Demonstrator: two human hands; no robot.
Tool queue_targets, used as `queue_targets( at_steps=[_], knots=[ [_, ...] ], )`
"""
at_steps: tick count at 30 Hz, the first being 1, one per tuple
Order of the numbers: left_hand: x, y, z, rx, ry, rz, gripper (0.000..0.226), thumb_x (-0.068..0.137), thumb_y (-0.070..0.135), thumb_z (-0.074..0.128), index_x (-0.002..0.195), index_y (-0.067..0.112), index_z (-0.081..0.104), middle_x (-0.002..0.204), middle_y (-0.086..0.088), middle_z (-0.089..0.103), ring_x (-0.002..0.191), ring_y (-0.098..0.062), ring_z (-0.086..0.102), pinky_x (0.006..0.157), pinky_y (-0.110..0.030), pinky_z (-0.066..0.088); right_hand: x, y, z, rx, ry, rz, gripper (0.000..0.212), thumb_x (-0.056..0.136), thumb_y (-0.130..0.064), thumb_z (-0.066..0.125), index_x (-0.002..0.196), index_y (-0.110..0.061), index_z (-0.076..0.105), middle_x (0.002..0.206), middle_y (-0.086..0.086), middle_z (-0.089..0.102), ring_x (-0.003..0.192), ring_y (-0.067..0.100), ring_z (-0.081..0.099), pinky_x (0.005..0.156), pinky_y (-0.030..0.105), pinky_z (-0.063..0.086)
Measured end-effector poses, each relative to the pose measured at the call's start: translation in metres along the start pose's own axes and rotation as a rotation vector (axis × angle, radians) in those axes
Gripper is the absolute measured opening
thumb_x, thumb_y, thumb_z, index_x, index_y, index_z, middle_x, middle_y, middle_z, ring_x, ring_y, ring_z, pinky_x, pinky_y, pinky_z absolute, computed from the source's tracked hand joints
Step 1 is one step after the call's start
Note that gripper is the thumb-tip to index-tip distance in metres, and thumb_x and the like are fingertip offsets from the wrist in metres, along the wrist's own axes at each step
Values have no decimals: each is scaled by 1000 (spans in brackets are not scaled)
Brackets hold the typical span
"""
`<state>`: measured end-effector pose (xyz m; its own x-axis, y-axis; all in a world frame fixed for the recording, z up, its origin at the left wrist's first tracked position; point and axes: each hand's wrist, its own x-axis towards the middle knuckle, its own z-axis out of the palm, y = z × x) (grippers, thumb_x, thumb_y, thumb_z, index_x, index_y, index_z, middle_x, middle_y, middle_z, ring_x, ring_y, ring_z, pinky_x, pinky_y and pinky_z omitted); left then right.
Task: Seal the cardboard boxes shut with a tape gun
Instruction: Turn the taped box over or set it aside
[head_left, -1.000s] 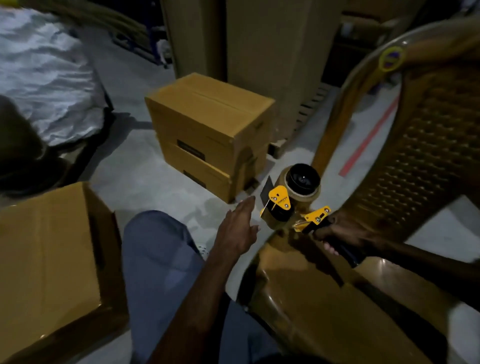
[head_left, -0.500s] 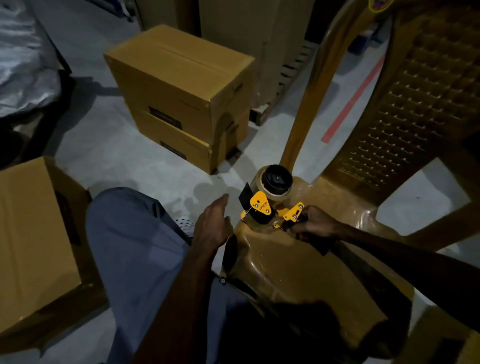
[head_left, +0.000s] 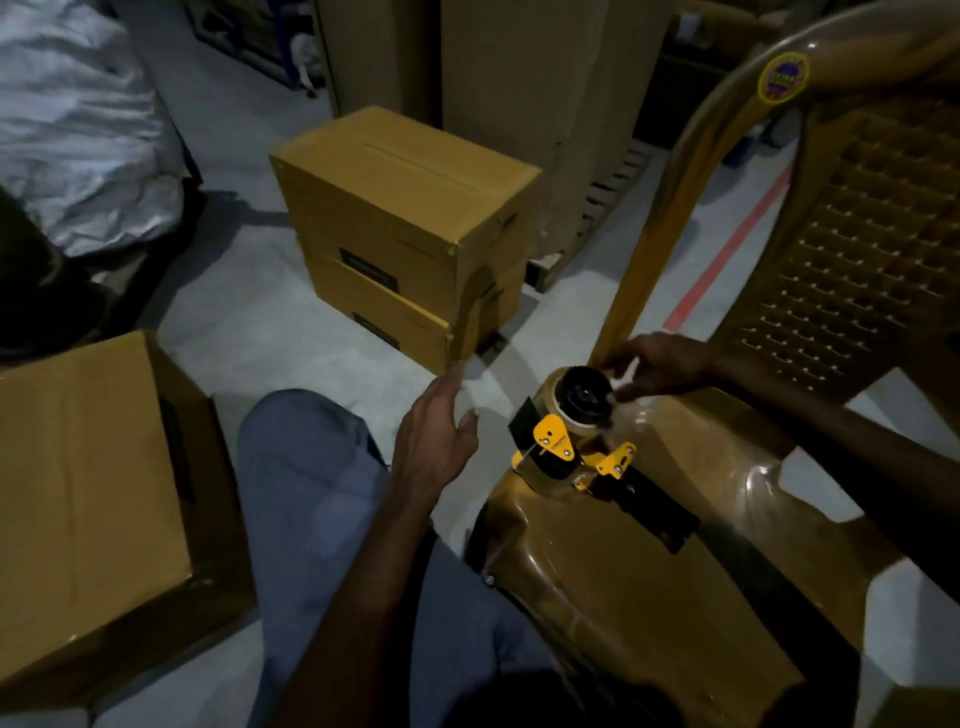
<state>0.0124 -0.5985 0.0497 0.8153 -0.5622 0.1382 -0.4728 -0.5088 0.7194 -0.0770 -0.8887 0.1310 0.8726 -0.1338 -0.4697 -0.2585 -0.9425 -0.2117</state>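
- On the chair (head_left: 675, 597) seat I see one tape gun (head_left: 576, 447); my right hand (head_left: 657, 366) hovers over its roll, fingers loosely curled, empty.
- My left hand (head_left: 434, 441) is spread flat beside it.
- Three boxes: two stacked (head_left: 405, 228), one (head_left: 93, 493) at my left.

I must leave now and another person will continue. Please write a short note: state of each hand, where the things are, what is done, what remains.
Left hand: open, in the air beside the tape gun, holds nothing.
Right hand: fingers at the tape roll; grip unclear.
Tape gun lies on the brown chair seat, handle free.
Two stacked boxes ahead on the floor, flaps down. One box at the left, top closed; tape not visible.
Left: pick up the gun, tape that box.
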Motion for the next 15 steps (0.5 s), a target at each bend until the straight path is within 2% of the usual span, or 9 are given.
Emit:
queue_targets(
  at_steps=[2,4,7,9,12,15],
  knots=[
    [8,-1,-19,-18,78,-10,56,94,15,60,147,15,43,148,-2,48,132,-23,45,96,-16,31,18,-37,-20,125,180,-80,53,83,-45,70,125,-15,61,116,-1,68,94,10,64,83,36,54],
    [14,-5,-43,-50,160,-12,52,92,12,63,142,11,48,142,-8,54,128,-26,49,90,-8,26,41,-86,-31,229,299,-178,46,82,-48,71,116,-17,67,108,-5,70,90,7,66,80,36,56],
    [18,-22,-82,-77,271,-34,51,93,13,63,142,11,49,142,-6,54,128,-20,48,97,-2,23,79,-165,-31,395,335,-291,38,82,-44,72,110,-17,69,104,-5,71,88,7,67,75,31,57],
    [16,-45,-109,-29,322,-112,54,95,20,61,146,15,44,149,-2,47,135,-17,42,103,-10,24,102,-219,-21,457,320,-357,33,83,-40,73,106,-17,69,99,-6,69,87,8,66,72,29,56],
    [3,-94,-145,57,372,-147,56,96,23,60,148,12,41,151,-5,44,138,-21,42,107,-19,27,139,-289,5,552,289,-442,37,79,-46,74,105,-20,70,94,-9,71,87,8,67,80,32,56],
    [-24,-148,-180,91,388,-262,57,96,24,60,148,11,40,151,-7,44,137,-24,43,108,-31,35,176,-346,40,584,254,-452,41,74,-51,72,105,-24,70,90,-11,71,86,9,68,83,38,57]
  ],
)
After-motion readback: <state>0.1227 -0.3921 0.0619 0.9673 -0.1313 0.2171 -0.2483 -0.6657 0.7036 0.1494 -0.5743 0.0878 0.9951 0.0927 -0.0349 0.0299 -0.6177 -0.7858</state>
